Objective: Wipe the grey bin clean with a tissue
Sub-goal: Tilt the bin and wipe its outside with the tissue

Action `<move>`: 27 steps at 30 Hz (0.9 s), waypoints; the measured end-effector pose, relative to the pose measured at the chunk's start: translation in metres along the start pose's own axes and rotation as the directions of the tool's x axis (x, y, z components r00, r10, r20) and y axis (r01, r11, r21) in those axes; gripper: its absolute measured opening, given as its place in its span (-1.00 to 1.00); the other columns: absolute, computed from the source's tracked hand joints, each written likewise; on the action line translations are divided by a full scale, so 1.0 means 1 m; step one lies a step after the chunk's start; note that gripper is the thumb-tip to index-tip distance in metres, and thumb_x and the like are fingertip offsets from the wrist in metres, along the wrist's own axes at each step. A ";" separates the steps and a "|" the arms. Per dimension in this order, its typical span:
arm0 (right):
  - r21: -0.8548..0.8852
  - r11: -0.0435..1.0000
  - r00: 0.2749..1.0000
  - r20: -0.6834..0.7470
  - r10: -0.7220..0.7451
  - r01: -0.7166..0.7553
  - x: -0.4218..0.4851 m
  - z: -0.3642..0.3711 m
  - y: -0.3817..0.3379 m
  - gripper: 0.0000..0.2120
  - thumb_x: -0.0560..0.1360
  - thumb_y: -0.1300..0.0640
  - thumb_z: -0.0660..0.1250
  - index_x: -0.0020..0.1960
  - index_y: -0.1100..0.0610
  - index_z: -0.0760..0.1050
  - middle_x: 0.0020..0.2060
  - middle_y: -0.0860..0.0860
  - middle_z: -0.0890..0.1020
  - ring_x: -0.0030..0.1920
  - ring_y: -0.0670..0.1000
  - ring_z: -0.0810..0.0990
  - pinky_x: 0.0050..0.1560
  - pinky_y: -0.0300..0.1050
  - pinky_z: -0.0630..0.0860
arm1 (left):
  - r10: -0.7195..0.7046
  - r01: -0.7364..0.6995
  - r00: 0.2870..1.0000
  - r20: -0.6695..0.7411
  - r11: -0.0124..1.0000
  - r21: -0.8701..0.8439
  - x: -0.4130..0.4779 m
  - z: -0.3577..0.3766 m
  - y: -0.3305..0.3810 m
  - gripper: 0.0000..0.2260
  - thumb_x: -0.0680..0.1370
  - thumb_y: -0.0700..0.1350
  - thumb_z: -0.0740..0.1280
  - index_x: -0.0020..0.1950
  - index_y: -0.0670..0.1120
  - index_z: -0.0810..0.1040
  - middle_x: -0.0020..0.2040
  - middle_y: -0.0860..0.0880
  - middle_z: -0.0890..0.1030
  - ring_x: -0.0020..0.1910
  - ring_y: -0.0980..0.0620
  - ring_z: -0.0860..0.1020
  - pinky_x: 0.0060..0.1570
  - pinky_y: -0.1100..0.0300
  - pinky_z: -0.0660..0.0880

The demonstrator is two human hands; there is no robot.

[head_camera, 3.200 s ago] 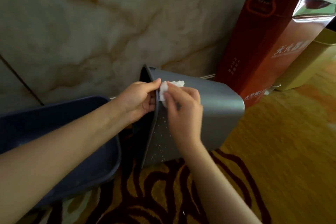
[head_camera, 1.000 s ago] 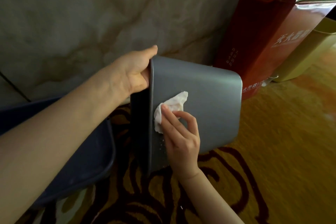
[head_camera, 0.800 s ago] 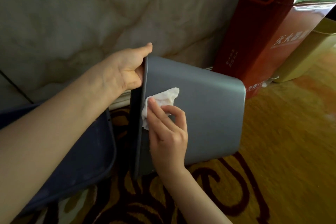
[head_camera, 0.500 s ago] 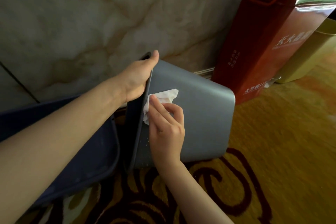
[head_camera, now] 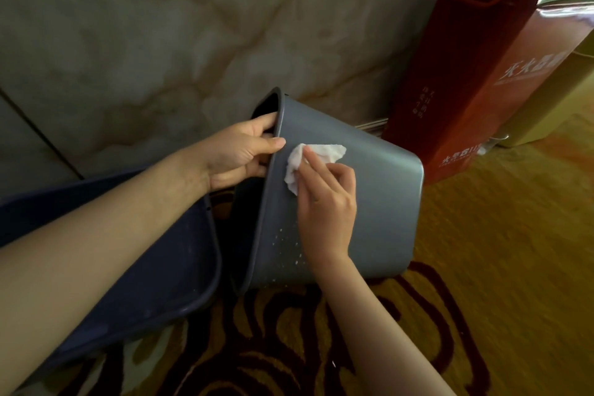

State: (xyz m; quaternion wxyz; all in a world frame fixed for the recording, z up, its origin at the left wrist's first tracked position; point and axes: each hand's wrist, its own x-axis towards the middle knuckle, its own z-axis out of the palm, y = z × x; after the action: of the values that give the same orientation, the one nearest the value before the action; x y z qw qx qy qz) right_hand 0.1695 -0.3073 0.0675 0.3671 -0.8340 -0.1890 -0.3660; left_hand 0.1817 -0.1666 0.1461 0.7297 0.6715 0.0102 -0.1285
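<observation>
The grey bin (head_camera: 379, 202) lies tipped on its side on the carpet, its mouth facing left. My left hand (head_camera: 241, 151) grips the rim at the upper edge, thumb on the outside, fingers inside. My right hand (head_camera: 328, 202) presses a crumpled white tissue (head_camera: 308, 157) flat against the bin's outer wall, just right of the rim. Small pale specks dot the wall lower down, near the rim. The bin's inside is dark and mostly hidden.
A dark blue tub (head_camera: 154, 254) lies at the left, under my left forearm and touching the bin's mouth. A tall red carton (head_camera: 475, 74) stands at the right against the marble wall (head_camera: 160, 26). A yellowish container (head_camera: 553, 100) stands behind it. Patterned carpet (head_camera: 482, 267) covers the floor.
My right hand slid the tissue up the bin's outer wall toward the rim. My left hand tipped and turned the bin, and its grip shifted along the rim.
</observation>
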 end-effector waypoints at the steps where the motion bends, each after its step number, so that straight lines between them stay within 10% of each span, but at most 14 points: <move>1: -0.019 0.999 1.000 -0.003 0.029 -0.029 -0.001 -0.002 0.010 -0.78 0.44 0.32 0.38 0.06 0.16 0.61 0.10 -0.01 0.65 -0.07 0.09 0.49 -0.13 -0.24 0.42 | 0.016 -0.016 0.999 -0.028 1.000 0.002 0.002 -0.001 -0.002 -0.57 0.57 -0.28 0.13 0.42 -0.01 0.30 0.01 -0.05 0.60 -0.15 0.12 0.64 -0.24 0.20 0.61; 11: 0.015 0.862 0.854 -0.130 0.504 -0.506 -0.018 -0.028 0.089 -0.85 0.47 0.30 0.33 -0.02 0.18 0.63 -0.07 0.07 0.69 -0.03 0.17 0.54 -0.12 -0.16 0.39 | 0.080 -0.086 0.977 -0.198 0.996 -0.022 0.013 0.000 -0.013 -0.61 0.59 -0.22 0.14 0.40 0.03 0.33 0.11 0.02 0.60 0.03 0.09 0.59 -0.08 0.22 0.58; 23: -0.002 1.000 0.997 -0.078 -0.020 0.020 0.040 0.012 0.042 -0.78 0.43 0.33 0.37 0.05 0.18 0.62 0.02 0.01 0.68 -0.18 0.14 0.50 -0.23 -0.11 0.49 | 0.194 -0.189 0.887 -0.419 0.981 0.052 0.024 0.021 -0.023 -0.64 0.61 -0.14 0.10 0.41 0.00 0.32 0.26 -0.03 0.54 0.16 0.07 0.54 0.22 0.12 0.46; 27: 0.045 0.918 0.895 -0.208 0.395 -0.395 0.019 -0.008 0.107 -0.81 0.46 0.24 0.34 0.05 0.11 0.62 -0.05 0.05 0.67 -0.11 0.12 0.48 -0.16 -0.16 0.42 | 0.177 -0.170 0.903 -0.392 0.984 0.052 0.023 0.026 -0.019 -0.63 0.62 -0.15 0.08 0.44 -0.02 0.28 0.35 0.00 0.47 0.30 0.07 0.45 0.37 0.06 0.33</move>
State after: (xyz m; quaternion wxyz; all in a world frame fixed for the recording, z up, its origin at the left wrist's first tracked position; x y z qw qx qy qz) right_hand 0.2404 -0.3826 0.0345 0.4524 -0.8107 0.0241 -0.3709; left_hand 0.1961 -0.1974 0.1254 0.7156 0.6878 0.0963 0.0747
